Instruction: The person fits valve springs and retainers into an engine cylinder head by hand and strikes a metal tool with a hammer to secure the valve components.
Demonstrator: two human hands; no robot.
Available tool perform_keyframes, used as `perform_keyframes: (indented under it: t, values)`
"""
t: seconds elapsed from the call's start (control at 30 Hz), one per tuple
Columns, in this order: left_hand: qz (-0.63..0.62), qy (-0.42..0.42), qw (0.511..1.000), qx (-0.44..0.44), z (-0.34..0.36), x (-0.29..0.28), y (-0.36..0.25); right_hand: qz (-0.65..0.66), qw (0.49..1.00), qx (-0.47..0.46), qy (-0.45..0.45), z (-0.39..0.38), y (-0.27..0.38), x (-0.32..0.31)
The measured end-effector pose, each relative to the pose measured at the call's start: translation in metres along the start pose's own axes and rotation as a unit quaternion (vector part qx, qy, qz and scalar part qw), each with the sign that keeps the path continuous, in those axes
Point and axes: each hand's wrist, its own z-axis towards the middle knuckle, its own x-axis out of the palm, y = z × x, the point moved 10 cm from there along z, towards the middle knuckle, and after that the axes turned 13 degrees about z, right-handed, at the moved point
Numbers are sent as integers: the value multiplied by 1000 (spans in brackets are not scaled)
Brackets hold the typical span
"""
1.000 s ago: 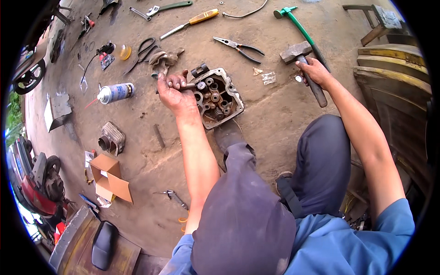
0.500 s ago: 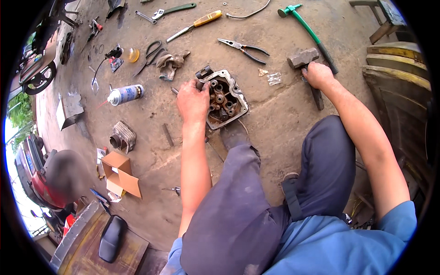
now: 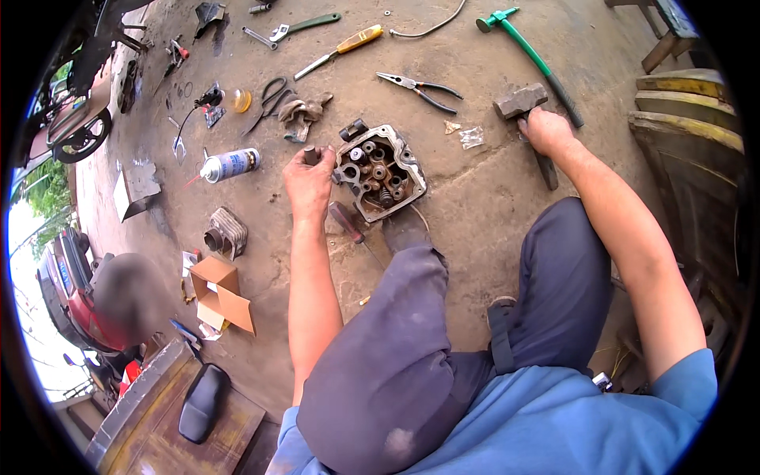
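Observation:
My left hand (image 3: 307, 186) is closed on a short dark metal rod (image 3: 311, 156), whose end shows between thumb and fingers. It is just left of an engine cylinder head (image 3: 380, 176), which lies open side up with valve springs and oily metal inside. My right hand (image 3: 548, 131) grips the handle of a heavy hammer (image 3: 521, 101) close under its block head. The lower part of that handle points toward my right knee. A screwdriver (image 3: 347, 222) with a dark red handle lies between my left wrist and the cylinder head.
Beyond my hands lie needle-nose pliers (image 3: 419, 87), a chisel-like tool with a yellow handle (image 3: 360, 39), an adjustable wrench (image 3: 305, 26) and a green hammer (image 3: 534, 55). To the left are a rag (image 3: 301, 115), scissors (image 3: 271, 101), a spray can (image 3: 229, 165), a finned cylinder (image 3: 227, 232) and an open carton (image 3: 218, 285).
My left hand has drawn back leftward off the cylinder head, bringing the metal rod with it. The screwdriver has come into sight. My right hand still holds the heavy hammer, almost unmoved.

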Motion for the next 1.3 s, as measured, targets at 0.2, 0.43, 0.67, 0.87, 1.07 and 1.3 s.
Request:
perform_keyframes:
  t: [0.2, 0.43, 0.67, 0.87, 1.07, 1.3]
  values:
    - [-177, 68, 976, -104, -30, -5, -5, -19, 1000, -7, 8, 6, -4, 4]
    - [-387, 98, 897, -191, -86, 49, 45, -138, 988, 3, 74, -36, 66, -54]
    - [-446, 207, 844, -213, -124, 90, 24, 215, 846, -485, -41, -170, 299, -49]
    - [-456, 179, 846, -209, -123, 81, 27, 160, 822, -542, -77, -169, 305, -30]
    - [-426, 134, 869, -211, -116, 72, 35, 175, 812, -545, -117, -167, 322, -33]
    - [-377, 125, 892, -217, -114, 62, 48, 135, 837, -527, -64, -150, 333, -21]
